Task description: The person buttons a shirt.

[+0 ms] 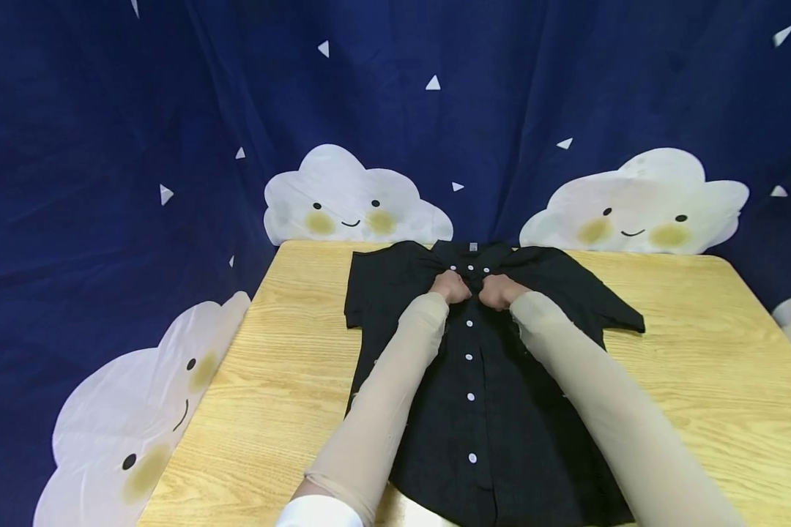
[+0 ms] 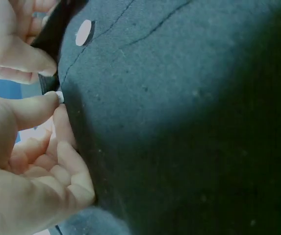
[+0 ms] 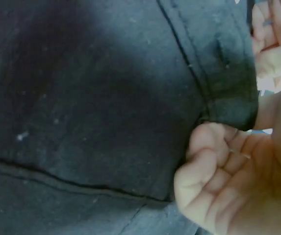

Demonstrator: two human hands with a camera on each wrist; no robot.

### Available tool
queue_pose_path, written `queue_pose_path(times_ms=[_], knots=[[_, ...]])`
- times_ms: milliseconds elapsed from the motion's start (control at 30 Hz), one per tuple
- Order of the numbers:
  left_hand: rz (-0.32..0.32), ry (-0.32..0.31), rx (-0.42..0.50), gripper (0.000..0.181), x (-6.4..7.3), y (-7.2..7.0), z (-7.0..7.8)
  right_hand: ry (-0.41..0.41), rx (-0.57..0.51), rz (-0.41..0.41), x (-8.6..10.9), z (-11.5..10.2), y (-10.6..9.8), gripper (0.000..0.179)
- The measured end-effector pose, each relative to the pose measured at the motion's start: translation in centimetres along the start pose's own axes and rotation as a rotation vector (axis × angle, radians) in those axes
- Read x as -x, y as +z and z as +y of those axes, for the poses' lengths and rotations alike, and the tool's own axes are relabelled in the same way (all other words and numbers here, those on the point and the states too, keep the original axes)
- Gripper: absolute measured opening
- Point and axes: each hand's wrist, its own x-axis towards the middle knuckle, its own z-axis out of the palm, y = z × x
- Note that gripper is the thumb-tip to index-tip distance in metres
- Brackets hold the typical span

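Observation:
A black short-sleeved shirt lies front side up, its collar at the far end and white buttons down its front. Just below the collar, my left hand and right hand work close together at the front opening. In the left wrist view, my left thumb and fingertips pinch a small white button at the cloth's edge; another button shows above. The right wrist view has my right fingers curled against the stitched front edge, gripping the fabric, with the thumb partly hidden behind it.
The shirt is spread on a light wooden table, its sleeves reaching out to both sides. A dark blue curtain with white triangles and smiling clouds hangs behind the far edge and along the left.

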Motion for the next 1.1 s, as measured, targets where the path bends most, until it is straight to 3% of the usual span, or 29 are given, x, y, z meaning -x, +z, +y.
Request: queue_pose_path(times_ms=[33, 67, 133, 233, 267, 367, 467, 500, 600, 700, 800, 833, 900, 967, 1067, 1100], knots=[[-0.009, -0.012, 0.004, 0.026, -1.8, 1.1, -0.5, 0.002, -0.006, 0.017, 0.1, 0.0, 0.0, 0.022], [-0.005, -0.014, 0.002, 0.027, -2.6, 1.5, -0.8, 0.009, -0.009, 0.033, 0.1, -0.1, 0.1, 0.023], [-0.001, -0.041, 0.013, 0.027, -2.0, 1.1, -0.6, 0.020, -0.007, 0.075, 0.3, -0.2, 0.2, 0.024], [0.009, -0.078, 0.020, 0.024, 2.1, -1.8, 1.0, 0.028, -0.011, 0.143, 0.5, -0.7, 0.2, 0.021], [0.020, -0.090, 0.008, 0.023, 4.8, -3.4, 2.1, 0.031, -0.017, 0.164, 0.6, -0.9, 0.2, 0.020], [0.007, -0.082, -0.007, 0.023, 8.4, -5.9, 3.4, 0.040, -0.051, 0.205, 0.7, -1.2, 0.1, 0.019], [0.021, -0.047, -0.008, 0.020, 11.1, -7.4, 4.2, 0.057, -0.147, 0.204, 0.7, -1.2, 0.1, 0.016], [0.009, -0.053, 0.011, 0.020, 11.2, -7.6, 4.1, 0.056, -0.182, 0.202, 0.6, -1.1, 0.2, 0.015], [0.048, -0.106, 0.057, 0.023, 15.4, -9.7, 5.8, 0.045, -0.285, 0.194, 0.5, -0.7, 0.4, 0.021], [0.080, -0.176, 0.091, 0.040, 20.6, -11.9, 8.1, 0.015, -0.365, 0.215, 0.4, -0.1, 0.8, 0.025], [0.114, -0.163, 0.125, 0.038, 23.8, -12.9, 9.5, -0.004, -0.452, 0.234, 0.4, 0.2, 0.9, 0.024], [0.125, -0.157, 0.126, 0.036, 24.2, -12.9, 9.6, -0.008, -0.477, 0.238, 0.5, 0.2, 0.9, 0.023], [0.106, -0.147, 0.134, 0.028, 23.9, -12.8, 9.4, -0.008, -0.513, 0.233, 0.5, 0.2, 0.8, 0.023], [0.093, -0.094, 0.118, 0.021, 20.0, -10.6, 7.8, -0.001, -0.515, 0.229, 0.3, 0.3, 0.7, 0.024], [0.063, -0.055, 0.050, 0.022, 12.5, -6.5, 5.2, 0.019, -0.545, 0.216, 0.0, 0.5, 0.7, 0.021], [0.045, -0.054, 0.033, 0.022, 10.6, -5.5, 4.6, 0.026, -0.570, 0.208, -0.1, 0.6, 0.8, 0.020]])
